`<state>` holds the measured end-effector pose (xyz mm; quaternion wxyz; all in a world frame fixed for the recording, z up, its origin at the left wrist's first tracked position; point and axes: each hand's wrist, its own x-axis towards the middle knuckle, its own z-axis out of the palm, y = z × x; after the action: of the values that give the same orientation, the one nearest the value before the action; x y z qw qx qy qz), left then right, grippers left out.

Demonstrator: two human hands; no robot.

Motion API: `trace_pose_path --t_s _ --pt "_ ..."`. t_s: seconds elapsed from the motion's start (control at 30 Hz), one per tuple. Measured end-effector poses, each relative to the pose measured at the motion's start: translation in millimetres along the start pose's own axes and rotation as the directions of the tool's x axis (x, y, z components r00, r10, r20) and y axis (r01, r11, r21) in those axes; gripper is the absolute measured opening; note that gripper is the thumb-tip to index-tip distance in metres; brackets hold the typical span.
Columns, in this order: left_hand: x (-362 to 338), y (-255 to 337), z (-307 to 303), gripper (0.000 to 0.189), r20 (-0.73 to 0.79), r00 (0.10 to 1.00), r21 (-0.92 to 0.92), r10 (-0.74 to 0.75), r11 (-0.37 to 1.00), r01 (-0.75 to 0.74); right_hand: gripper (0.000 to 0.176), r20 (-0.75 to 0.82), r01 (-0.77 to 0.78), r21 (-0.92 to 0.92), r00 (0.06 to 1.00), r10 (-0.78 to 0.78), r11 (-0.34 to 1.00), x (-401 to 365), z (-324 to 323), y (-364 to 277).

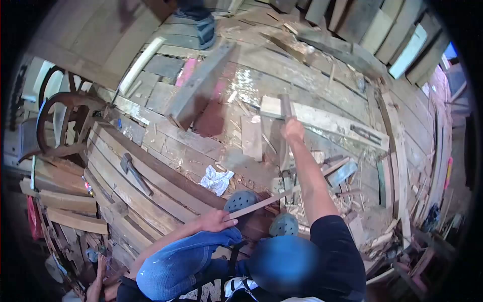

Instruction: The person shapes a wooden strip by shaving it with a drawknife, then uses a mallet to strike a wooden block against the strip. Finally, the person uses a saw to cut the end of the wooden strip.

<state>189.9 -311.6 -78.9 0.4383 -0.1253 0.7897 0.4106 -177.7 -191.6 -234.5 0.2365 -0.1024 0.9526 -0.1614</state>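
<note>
A thin wooden strip point(264, 202) is gripped near its lower end by my left hand point(216, 220), beside my bent knee. The strip slants up to the right, passing behind my right forearm. My right arm reaches forward, and my right hand point(293, 131) is closed around a short brown bar point(286, 105) whose exact kind I cannot tell. That bar overlaps the near end of a pale plank point(327, 121) on the floor. A dark narrow tool point(366, 135) rests on the plank's far end.
A hammer point(135, 173) lies on stacked boards point(151, 201) at left, near a large wheel point(68, 123). A thick beam point(201, 85) stands ahead. Crumpled white paper point(216, 179) and wood scraps litter the floor. Another person's leg point(204, 30) shows at the top.
</note>
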Motion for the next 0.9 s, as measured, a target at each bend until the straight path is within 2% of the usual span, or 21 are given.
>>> trace_pose_path --t_s 0.03,0.1,0.17,0.23,0.27,0.43,0.5,0.53,0.63,0.7,0.73,0.9 --pt "-0.2 -4.8 0.2 0.056 -0.006 0.999 -0.042 0.035 0.998 -0.035 0.036 0.011 -0.002 -0.069 1.000 0.003 0.998 4.6 -0.6 -5.5" --pt "-7.8 2.7 -6.2 0.058 -0.071 0.997 -0.019 -0.001 1.000 -0.001 0.025 -0.002 0.095 -0.140 0.995 -0.096 0.986 6.3 -1.4 -9.6" --pt "-6.3 -11.7 7.2 0.061 -0.074 0.996 -0.039 0.044 0.998 -0.047 0.024 -0.065 0.073 -0.182 0.994 -0.086 0.981 19.7 13.0 -5.3" --pt "-7.4 -12.7 6.8 0.062 -0.094 0.992 0.005 0.081 0.997 -0.080 0.026 -0.026 0.166 -0.261 0.983 -0.179 0.951 31.6 22.3 5.7" --pt "-8.0 -12.4 7.3 0.063 -0.081 0.995 -0.005 0.065 0.998 -0.066 0.028 -0.056 0.134 -0.269 0.986 -0.155 0.954 33.4 23.2 9.4" --pt "6.8 -34.6 22.3 0.066 -0.119 0.988 -0.015 0.094 0.995 -0.097 0.027 -0.192 0.112 -0.200 0.970 -0.151 0.973 30.9 9.8 3.9" --pt "5.5 -31.9 20.7 0.067 -0.051 0.997 -0.042 0.062 0.997 -0.064 0.028 -0.200 0.125 -0.203 0.966 -0.166 0.971 43.8 13.9 11.3" --pt "5.6 -33.3 21.1 0.067 -0.064 0.996 -0.025 0.066 0.997 -0.068 0.028 -0.218 0.126 -0.194 0.961 -0.168 0.973 46.5 15.8 13.4" --pt "10.3 -33.2 17.9 0.068 -0.029 0.997 -0.015 0.071 0.997 -0.072 0.029 -0.217 0.124 -0.233 0.960 -0.176 0.965 52.1 12.1 10.7" --pt "5.4 -22.5 12.6 0.068 0.032 0.999 -0.005 0.011 1.000 -0.010 0.029 -0.212 0.107 -0.244 0.964 -0.160 0.964 48.4 10.2 8.2" --pt "2.7 -17.6 9.8 0.069 0.039 0.999 -0.009 0.005 1.000 -0.005 0.031 -0.184 0.098 -0.179 0.974 -0.131 0.979 48.6 7.4 7.5" --pt "6.0 -15.3 6.9 0.071 0.031 0.999 0.010 0.030 0.999 -0.030 0.036 -0.132 0.128 -0.208 0.979 -0.157 0.970 50.1 4.3 14.7"
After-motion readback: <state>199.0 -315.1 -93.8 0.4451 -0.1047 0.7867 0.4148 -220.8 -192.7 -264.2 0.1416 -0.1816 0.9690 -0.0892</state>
